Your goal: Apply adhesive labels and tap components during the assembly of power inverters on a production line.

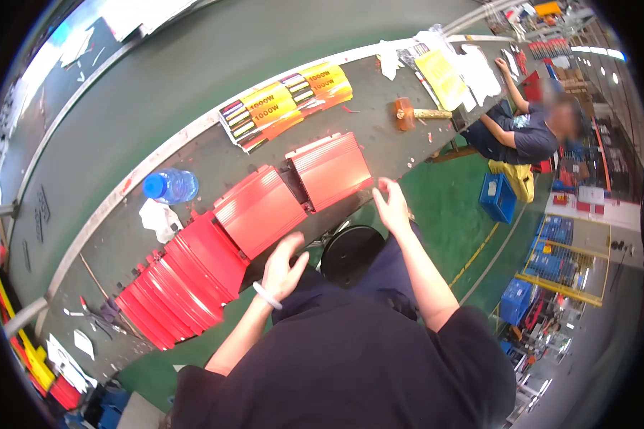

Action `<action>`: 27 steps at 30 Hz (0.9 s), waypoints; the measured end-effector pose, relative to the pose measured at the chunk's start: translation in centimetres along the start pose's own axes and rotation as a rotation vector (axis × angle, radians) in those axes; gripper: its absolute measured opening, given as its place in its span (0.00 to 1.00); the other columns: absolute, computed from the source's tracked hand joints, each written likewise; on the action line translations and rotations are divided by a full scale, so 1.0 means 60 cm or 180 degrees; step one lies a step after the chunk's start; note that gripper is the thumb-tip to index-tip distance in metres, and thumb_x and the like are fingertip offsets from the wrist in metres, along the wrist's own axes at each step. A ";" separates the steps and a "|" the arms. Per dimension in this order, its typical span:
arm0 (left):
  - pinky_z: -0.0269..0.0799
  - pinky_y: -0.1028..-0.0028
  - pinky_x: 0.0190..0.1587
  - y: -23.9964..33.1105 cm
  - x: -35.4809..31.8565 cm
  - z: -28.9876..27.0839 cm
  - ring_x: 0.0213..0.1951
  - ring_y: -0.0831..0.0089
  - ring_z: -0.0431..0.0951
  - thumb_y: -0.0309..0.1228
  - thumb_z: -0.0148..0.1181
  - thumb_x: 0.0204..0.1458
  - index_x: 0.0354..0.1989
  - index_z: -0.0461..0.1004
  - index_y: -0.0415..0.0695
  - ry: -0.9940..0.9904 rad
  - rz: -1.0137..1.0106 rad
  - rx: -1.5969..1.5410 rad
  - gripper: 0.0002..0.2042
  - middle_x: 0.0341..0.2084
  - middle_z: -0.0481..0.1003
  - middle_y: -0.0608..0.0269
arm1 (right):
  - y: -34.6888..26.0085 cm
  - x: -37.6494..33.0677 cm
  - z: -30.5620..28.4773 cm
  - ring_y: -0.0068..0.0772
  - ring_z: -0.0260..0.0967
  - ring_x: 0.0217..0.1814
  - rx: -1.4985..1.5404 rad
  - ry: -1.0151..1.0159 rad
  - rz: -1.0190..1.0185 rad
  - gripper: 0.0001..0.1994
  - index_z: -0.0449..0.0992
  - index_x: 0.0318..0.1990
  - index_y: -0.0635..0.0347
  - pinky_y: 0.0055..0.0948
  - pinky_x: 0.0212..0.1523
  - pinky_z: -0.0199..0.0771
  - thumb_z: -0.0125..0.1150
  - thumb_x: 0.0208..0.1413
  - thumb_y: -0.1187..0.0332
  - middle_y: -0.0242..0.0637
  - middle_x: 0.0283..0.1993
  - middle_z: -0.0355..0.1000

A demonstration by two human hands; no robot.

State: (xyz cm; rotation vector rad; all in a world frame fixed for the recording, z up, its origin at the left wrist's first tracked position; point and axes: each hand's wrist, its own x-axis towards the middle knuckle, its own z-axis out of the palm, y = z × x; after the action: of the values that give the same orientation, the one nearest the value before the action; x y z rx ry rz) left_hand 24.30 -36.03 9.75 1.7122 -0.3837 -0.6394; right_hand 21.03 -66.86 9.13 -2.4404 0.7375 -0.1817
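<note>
A factory assembly floor with a long workbench.

Red ribbed metal housings (265,214) lie in a row on the grey bench (215,154); a mallet (416,113) rests at one o'clock. Green painted floor (451,207) and stacked blue crates (499,196) fill three o'clock, where a co-worker (522,132) sits.

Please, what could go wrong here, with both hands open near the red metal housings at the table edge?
1. The right hand hovers by a red housing that seems to reach the table edge; a bump might tip it off.
2. The fanned red covers overlap loosely beside the left hand; they might slide.
3. The water bottle lies on its side and could roll.
</note>
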 end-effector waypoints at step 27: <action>0.57 0.63 0.62 0.018 0.147 0.205 0.63 0.52 0.59 0.34 0.62 0.49 0.63 0.55 0.35 0.2426 0.0918 0.1685 0.34 0.63 0.56 0.44 | -0.200 0.497 0.182 0.47 0.65 0.56 0.0187 -0.0532 -0.4284 0.23 0.71 0.51 0.60 0.39 0.56 0.66 0.57 0.55 0.53 0.46 0.52 0.69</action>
State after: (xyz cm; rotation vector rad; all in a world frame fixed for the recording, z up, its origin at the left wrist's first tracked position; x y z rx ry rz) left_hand 24.00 -51.00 7.24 2.1910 -0.2496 0.3758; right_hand 54.74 -69.57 5.88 -2.4255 -1.0414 -0.4667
